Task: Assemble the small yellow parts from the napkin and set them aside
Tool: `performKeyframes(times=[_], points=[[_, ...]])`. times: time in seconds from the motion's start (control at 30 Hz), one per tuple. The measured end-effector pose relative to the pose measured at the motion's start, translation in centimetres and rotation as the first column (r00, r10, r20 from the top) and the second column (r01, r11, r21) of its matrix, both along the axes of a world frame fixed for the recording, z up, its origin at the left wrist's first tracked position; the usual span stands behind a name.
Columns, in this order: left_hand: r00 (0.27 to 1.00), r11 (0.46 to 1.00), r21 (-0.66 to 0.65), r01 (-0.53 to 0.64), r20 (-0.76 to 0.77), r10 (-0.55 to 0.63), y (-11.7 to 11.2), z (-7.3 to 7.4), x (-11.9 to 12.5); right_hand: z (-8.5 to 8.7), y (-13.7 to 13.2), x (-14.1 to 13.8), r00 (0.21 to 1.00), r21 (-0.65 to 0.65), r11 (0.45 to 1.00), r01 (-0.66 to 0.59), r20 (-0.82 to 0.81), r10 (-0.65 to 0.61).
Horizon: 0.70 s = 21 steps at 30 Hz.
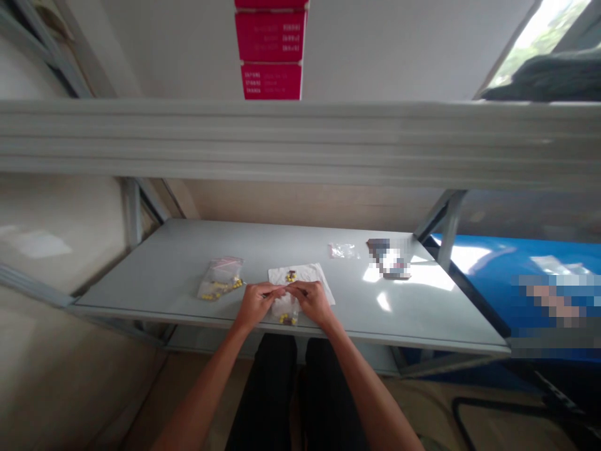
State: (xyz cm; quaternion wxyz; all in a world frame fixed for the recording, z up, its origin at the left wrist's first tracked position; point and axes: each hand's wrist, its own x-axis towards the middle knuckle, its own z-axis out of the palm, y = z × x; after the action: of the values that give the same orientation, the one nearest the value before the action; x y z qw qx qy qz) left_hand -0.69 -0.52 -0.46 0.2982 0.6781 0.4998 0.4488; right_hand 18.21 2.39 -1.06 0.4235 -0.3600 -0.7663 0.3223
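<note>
The person's bare forearms [201,388] reach forward over dark trousers [270,388], closest to the camera. The left hand [256,305] and right hand [313,302] meet at the fingertips, pressed together in a pinch over a shelf; whatever lies between the fingers is too small to tell. Directly beneath the hands sits a small clear plastic bag [286,311], partly hidden by them, with yellow and dark pieces [287,319] gathered at its bottom.

Just beyond the right hand's fingers lies a creased white paper napkin [312,275], carrying a small cluster of yellow and dark pieces [291,276]. Left of the left hand, a clear zip bag with a red-edged top [219,279] lies flat, holding similar yellow pieces along its lower edge. Farther beyond the right hand are a crumpled, nearly transparent plastic bag [343,250] and a dark-and-white packet [389,260], blurred beyond recognition. All of these rest on the smooth grey metal shelf [164,269], under a ribbed grey steel beam [300,141].
</note>
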Motion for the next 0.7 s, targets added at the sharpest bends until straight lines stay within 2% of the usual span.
performKeyframes(times=[0.1,0.23,0.33,0.4,0.43,0.5,0.57,0.63,0.7], points=[[1.000,1.000,-0.005,-0.027,0.011,0.027,-0.3,0.2,0.2,-0.1,-0.1,-0.1,0.999,0.005,0.999,0.036,0.010,-0.036],[0.994,0.995,-0.087,-0.047,0.099,0.056,-0.5,0.3,-0.2,-0.2,-0.2,-0.3,0.999,-0.155,0.987,0.028,0.024,-0.025],[0.977,0.990,-0.107,-0.096,0.180,0.114,-0.4,0.6,-2.1,0.0,-0.1,-0.3,0.999,-0.216,0.976,0.030,-0.028,-0.036],[0.946,0.977,-0.061,-0.203,0.244,0.212,0.0,1.3,-4.3,0.1,-0.1,-0.3,0.995,-0.202,0.977,0.063,-0.066,-0.078],[0.944,0.971,-0.046,-0.237,0.225,0.241,0.2,1.7,-5.5,0.2,-0.2,-0.3,0.993,-0.190,0.979,0.077,-0.070,-0.091],[0.953,0.957,-0.047,-0.285,0.092,0.288,1.1,2.5,-8.0,0.2,-0.3,-0.5,0.992,-0.152,0.983,0.104,-0.053,-0.113],[0.937,0.944,-0.007,-0.330,-0.119,0.327,2.1,3.0,-10.2,0.1,-0.4,-0.6,0.985,-0.095,0.982,0.164,-0.034,-0.167],[0.851,0.921,0.096,-0.377,-0.357,0.386,3.2,2.7,-11.9,0.2,-0.2,-0.4,0.965,-0.027,0.965,0.262,-0.018,-0.262],[0.748,0.901,0.187,-0.391,-0.506,0.430,4.2,1.7,-13.3,0.4,0.9,0.5,0.923,0.039,0.923,0.382,0.033,-0.384]])
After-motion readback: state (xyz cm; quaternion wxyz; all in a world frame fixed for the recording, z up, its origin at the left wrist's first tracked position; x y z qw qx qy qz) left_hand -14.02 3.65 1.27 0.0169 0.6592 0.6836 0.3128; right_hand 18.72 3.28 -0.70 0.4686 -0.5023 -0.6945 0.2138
